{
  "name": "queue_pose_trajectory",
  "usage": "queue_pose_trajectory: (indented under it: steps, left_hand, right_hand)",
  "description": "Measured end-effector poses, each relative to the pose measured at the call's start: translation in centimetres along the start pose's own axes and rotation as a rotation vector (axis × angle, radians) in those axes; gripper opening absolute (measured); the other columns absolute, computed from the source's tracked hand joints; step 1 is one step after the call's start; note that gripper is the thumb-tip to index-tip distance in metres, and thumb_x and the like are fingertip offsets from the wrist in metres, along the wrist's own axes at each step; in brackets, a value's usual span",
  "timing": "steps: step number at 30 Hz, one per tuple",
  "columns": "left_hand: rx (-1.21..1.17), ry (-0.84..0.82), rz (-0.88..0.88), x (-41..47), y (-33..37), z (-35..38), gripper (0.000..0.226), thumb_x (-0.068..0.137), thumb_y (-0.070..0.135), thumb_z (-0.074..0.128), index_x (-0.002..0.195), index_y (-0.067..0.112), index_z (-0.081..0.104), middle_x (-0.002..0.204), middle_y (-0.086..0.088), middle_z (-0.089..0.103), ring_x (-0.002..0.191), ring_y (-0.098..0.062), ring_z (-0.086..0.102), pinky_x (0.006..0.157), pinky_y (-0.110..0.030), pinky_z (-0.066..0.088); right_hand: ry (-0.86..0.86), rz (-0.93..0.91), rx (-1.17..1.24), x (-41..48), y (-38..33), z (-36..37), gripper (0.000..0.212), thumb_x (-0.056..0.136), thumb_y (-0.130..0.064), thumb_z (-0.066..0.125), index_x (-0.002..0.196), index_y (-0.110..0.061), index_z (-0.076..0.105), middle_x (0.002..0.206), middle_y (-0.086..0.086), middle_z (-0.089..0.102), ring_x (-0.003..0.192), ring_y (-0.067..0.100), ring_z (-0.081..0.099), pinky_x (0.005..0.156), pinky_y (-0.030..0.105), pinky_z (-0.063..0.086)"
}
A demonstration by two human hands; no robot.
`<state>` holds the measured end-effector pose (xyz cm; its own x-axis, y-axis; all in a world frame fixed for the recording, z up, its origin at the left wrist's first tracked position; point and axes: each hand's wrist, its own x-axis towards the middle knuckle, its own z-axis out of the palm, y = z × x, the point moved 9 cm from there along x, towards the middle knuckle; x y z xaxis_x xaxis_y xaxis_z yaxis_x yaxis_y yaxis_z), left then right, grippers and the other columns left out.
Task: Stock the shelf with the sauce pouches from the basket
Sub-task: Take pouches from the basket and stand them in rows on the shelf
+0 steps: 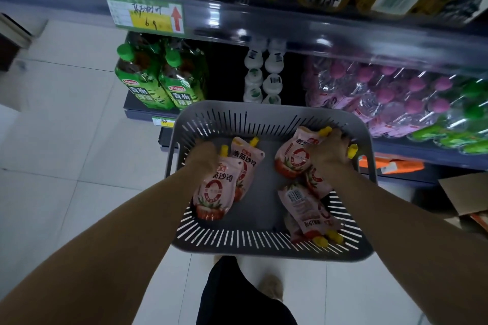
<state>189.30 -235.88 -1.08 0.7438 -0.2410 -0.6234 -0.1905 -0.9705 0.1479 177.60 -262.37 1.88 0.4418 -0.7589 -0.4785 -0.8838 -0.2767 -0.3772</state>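
Step in hand, by judgement: the pick-up. Both hands are reaching into the grey basket (266,243), which is sitting on the floor in front of the shelf (343,34).

The left hand (203,157) is closing around the top of a pouch (214,192) near its yellow cap; a second pouch (247,163) is lying just behind, touching it. Whether the left hand is also gripping that one cannot be told.

The right hand (328,155) is clenching on the upper part of another pouch (293,158) at the basket's far right corner, fingers wrapped tight. A yellow cap is showing beyond the knuckles, so a further pouch may be in the same grasp; unconfirmed.

Remaining stock: pouches (309,208) are lying loose at the basket's near right side, apart from both hands.

Next move, by judgement: lifting both handfuls clear of the basket wall and carrying them up to a free shelf space. No such space is showing here.
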Motion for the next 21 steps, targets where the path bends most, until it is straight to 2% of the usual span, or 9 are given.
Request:
queue_pose_trajectory:
  steps: [4, 7, 9, 10, 12, 15, 17, 19, 21]
  left_hand:
    - [0.046, 0.047, 0.019, -1.5, 0.2, -2.3, 0.012, 0.087, 0.008, 0.056, 0.090, 0.003, 0.067, 0.093, -0.011, 0.067, 0.095, -0.028, 0.065, 0.070, -0.033, 0.049]
    - [-0.025, -0.026, 0.073, -1.8, 0.9, -1.5, 0.012, 0.085, 0.002, 0.055, 0.085, 0.002, 0.067, 0.084, -0.010, 0.066, 0.089, -0.025, 0.065, 0.068, -0.029, 0.049]
    - [-0.138, -0.121, 0.066, -2.3, 0.7, 0.3, 0.012, 0.085, -0.002, 0.052, 0.082, 0.002, 0.063, 0.079, -0.008, 0.062, 0.082, -0.021, 0.061, 0.066, -0.026, 0.046]
    - [-0.222, -0.157, 0.060, -2.7, 0.6, 1.1, 0.015, 0.084, -0.004, 0.051, 0.073, 0.005, 0.057, 0.072, -0.005, 0.056, 0.074, -0.018, 0.056, 0.060, -0.023, 0.042]
    - [-0.364, -0.194, 0.032, -2.9, 0.5, 1.7, 0.029, 0.084, -0.004, 0.054, 0.062, 0.012, 0.045, 0.063, -0.001, 0.046, 0.063, -0.012, 0.047, 0.051, -0.019, 0.034]
    - [-0.458, -0.237, 0.027, -3.6, 0.7, 2.5, 0.031, 0.085, 0.001, 0.058, 0.062, 0.017, 0.044, 0.066, 0.001, 0.049, 0.066, -0.012, 0.050, 0.051, -0.020, 0.034]
    - [-0.513, -0.241, 0.016, -3.7, 0.6, 2.9, 0.029, 0.085, 0.003, 0.060, 0.064, 0.018, 0.046, 0.068, 0.001, 0.051, 0.073, -0.016, 0.053, 0.054, -0.021, 0.036]
    - [-0.566, -0.231, 0.007, -3.6, 0.4, 2.9, 0.021, 0.084, 0.008, 0.063, 0.068, 0.016, 0.051, 0.072, -0.002, 0.055, 0.079, -0.019, 0.055, 0.057, -0.023, 0.039]
    - [-0.593, -0.248, -0.005, -3.8, 0.4, 2.8, 0.007, 0.082, 0.006, 0.065, 0.086, 0.010, 0.061, 0.090, -0.008, 0.064, 0.085, -0.021, 0.058, 0.065, -0.025, 0.045]
  right_hand:
    - [0.066, 0.002, 0.036, -0.9, -1.0, -1.2, 0.051, 0.092, -0.018, 0.053, 0.137, -0.003, 0.034, 0.143, 0.025, 0.030, 0.125, 0.040, 0.041, 0.099, 0.041, 0.037]
    - [0.064, -0.030, 0.006, -1.2, -1.0, -1.2, 0.043, 0.093, -0.022, 0.052, 0.131, -0.002, 0.043, 0.144, 0.026, 0.029, 0.122, 0.040, 0.043, 0.096, 0.039, 0.039]
    - [0.033, -0.046, 0.000, -1.8, 0.0, -0.4, 0.041, 0.093, -0.026, 0.052, 0.127, -0.004, 0.047, 0.144, 0.024, 0.030, 0.119, 0.040, 0.046, 0.093, 0.039, 0.041]
    - [0.023, -0.067, 0.007, -2.2, 0.4, 0.0, 0.039, 0.092, -0.028, 0.053, 0.124, -0.005, 0.049, 0.142, 0.023, 0.033, 0.116, 0.040, 0.048, 0.091, 0.039, 0.042]
    - [0.005, -0.124, 0.056, -2.6, -0.2, 0.7, 0.033, 0.090, -0.027, 0.055, 0.115, -0.004, 0.053, 0.129, 0.022, 0.047, 0.109, 0.040, 0.054, 0.084, 0.038, 0.044]
    - [-0.050, -0.145, 0.093, -3.3, -1.3, 2.0, 0.027, 0.091, -0.020, 0.052, 0.111, -0.002, 0.049, 0.110, 0.023, 0.061, 0.104, 0.038, 0.058, 0.078, 0.038, 0.044]
    - [-0.075, -0.121, 0.070, -3.4, -1.3, 2.5, 0.026, 0.091, -0.012, 0.050, 0.114, -0.001, 0.048, 0.113, 0.025, 0.061, 0.106, 0.039, 0.057, 0.081, 0.038, 0.045]
    - [-0.070, -0.100, 0.037, -3.3, -0.8, 2.5, 0.027, 0.089, -0.003, 0.048, 0.115, -0.002, 0.055, 0.117, 0.025, 0.060, 0.109, 0.039, 0.056, 0.084, 0.037, 0.045]
    - [-0.070, -0.109, 0.005, -3.2, -0.5, 2.4, 0.032, 0.088, 0.001, 0.046, 0.114, -0.006, 0.063, 0.120, 0.023, 0.061, 0.111, 0.038, 0.056, 0.086, 0.033, 0.045]
